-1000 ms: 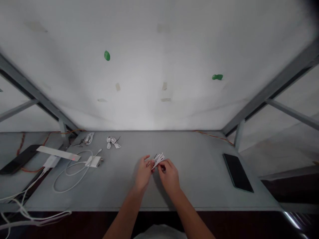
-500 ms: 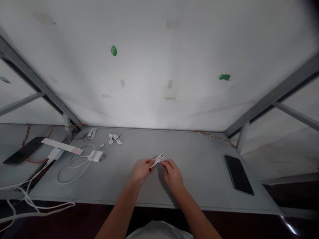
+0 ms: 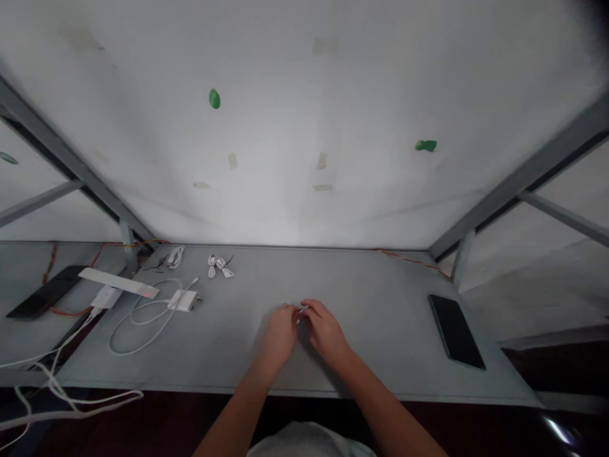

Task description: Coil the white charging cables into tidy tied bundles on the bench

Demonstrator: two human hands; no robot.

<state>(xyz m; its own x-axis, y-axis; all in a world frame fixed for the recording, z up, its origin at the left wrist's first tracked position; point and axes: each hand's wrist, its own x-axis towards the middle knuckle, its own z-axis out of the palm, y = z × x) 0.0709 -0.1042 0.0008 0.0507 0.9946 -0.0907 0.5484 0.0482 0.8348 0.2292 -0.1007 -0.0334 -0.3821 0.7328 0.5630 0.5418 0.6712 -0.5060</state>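
Observation:
Close together over the middle of the grey shelf (image 3: 380, 343), my two hands meet at the fingertips. My left hand (image 3: 280, 333) is closed around a small folded white cable (image 3: 299, 316), most of which the fingers hide. Against its other side my right hand (image 3: 327, 331) has thumb and fingers pinched together. Two tied white cable bundles lie behind on the left: one with a dark twist tie (image 3: 220, 266), and another coiled bundle (image 3: 176, 257) close to the wall.
A white charger (image 3: 184, 300) with a loosely looped cable lies on the left, beside a white power strip (image 3: 117, 282). A black phone (image 3: 457, 331) rests on the right. Another dark flat device (image 3: 46, 292) is at far left. Metal posts flank the shelf, and a white wall (image 3: 276, 209) closes its back.
My left hand has turned and drawn in toward the right one. The white cable bundle, plainly visible before, is now mostly covered by my fingers.

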